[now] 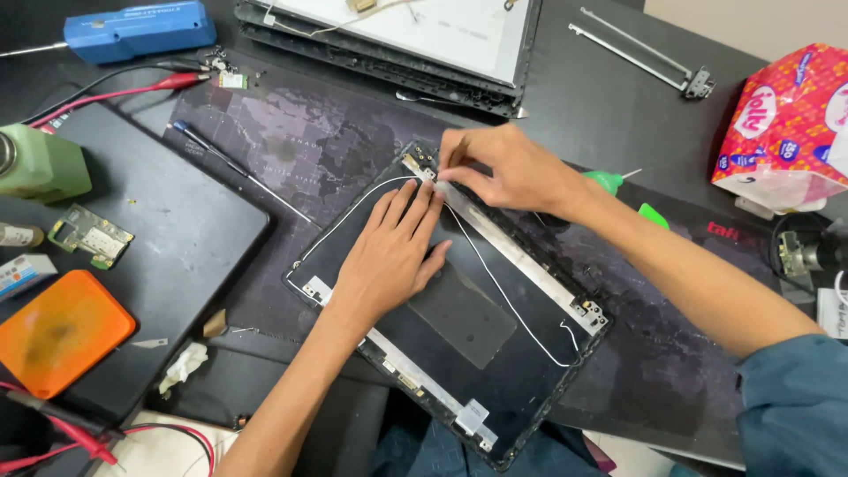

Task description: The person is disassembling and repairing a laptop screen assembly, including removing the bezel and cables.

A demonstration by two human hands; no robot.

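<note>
Your left hand (389, 252) lies flat, fingers together and stretched out, pressing down on the inside of a black laptop lid shell (459, 318) that rests tilted on a dark desk mat (291, 141) in the middle of the table. Your right hand (503, 168) reaches in from the right, its fingertips pinched together at the upper corner of the shell, where a silver hinge bracket strip (512, 247) begins; what exactly they pinch is too small to tell, though it seems to be the end of the thin white cable (503, 291). That cable loops from under your left fingertips down along the shell to its right corner. A second silver strip (415, 375) runs along the shell's lower left edge.

To the left sit a closed black laptop (168, 238) with a small green circuit board (90, 235) on it, an orange pad (62, 331) and a green bottle (40, 163). A screwdriver (234, 168) lies on the mat just above your left hand. At the top are a blue tool (137, 28), red test leads (146, 86) and a screen panel (406, 35). A pink tissue packet (786, 124) stands at the far right.
</note>
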